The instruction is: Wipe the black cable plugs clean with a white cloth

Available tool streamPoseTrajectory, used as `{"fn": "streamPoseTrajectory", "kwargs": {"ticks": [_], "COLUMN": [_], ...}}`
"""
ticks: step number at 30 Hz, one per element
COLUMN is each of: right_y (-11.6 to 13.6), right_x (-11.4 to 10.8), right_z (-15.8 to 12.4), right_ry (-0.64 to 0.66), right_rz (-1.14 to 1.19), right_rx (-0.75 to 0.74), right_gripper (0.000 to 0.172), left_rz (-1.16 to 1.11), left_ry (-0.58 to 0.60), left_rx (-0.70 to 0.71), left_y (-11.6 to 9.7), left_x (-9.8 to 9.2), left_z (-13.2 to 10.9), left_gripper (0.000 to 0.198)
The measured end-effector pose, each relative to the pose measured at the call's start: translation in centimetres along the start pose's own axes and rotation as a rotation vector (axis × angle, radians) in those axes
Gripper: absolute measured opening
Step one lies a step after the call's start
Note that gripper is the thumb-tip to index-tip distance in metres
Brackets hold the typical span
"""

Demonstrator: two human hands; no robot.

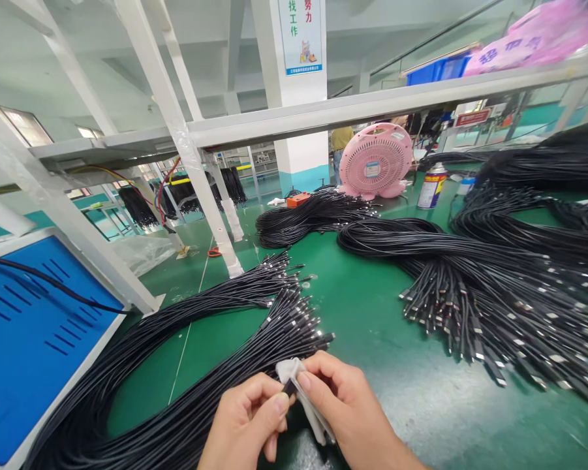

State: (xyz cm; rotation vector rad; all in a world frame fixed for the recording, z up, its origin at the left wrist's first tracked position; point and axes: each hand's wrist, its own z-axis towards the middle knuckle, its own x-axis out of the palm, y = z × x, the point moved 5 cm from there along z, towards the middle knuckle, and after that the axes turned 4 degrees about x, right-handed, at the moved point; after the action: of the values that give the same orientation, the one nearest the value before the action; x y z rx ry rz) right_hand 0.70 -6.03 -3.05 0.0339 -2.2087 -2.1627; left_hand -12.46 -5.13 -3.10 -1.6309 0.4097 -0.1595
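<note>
Near the bottom middle, my left hand (252,418) pinches the black connector (290,386) of a cable between thumb and fingers. My right hand (345,405) is closed on a whitish cloth (290,369), which wraps around or lies against the end of that connector. A fold of the cloth hangs below the right fingers. Just beyond both hands lie the plug ends of a large bundle of black cables (176,385), which curves round on the green table at the left. The connector's tip is hidden by the cloth.
More black cable bundles (445,251) lie at the right, plugs toward me. Behind them stand a spray can (431,186) and a pink fan (376,160). A white metal frame (176,124) rises from the green table (367,294). A blue slotted box (44,333) is at left.
</note>
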Motion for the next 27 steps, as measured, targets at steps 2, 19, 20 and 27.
{"fn": "streamPoseTrajectory", "kwargs": {"ticks": [2, 19, 20, 27], "right_y": [-0.1, -0.2, -0.1, -0.1], "right_x": [-0.2, -0.7, -0.7, -1.3], "right_z": [0.0, 0.0, 0.0, 0.0], "right_ry": [-0.017, -0.055, -0.053, -0.151], "right_rz": [0.018, 0.076, 0.022, -0.050], "right_rx": [0.027, 0.005, -0.025, -0.042], "right_gripper": [0.031, 0.027, 0.025, 0.025], "left_rz": [-0.025, 0.308, 0.317, 0.237], "left_ry": [0.023, -0.284, -0.284, -0.261], "left_rx": [-0.006, 0.061, 0.069, 0.002], "left_y": [-0.2, -1.7, -1.7, -1.3], "left_x": [-0.1, 0.3, 0.3, 0.3], "left_z": [-0.1, -0.8, -0.7, -0.6], "left_gripper": [0.038, 0.013, 0.013, 0.018]}}
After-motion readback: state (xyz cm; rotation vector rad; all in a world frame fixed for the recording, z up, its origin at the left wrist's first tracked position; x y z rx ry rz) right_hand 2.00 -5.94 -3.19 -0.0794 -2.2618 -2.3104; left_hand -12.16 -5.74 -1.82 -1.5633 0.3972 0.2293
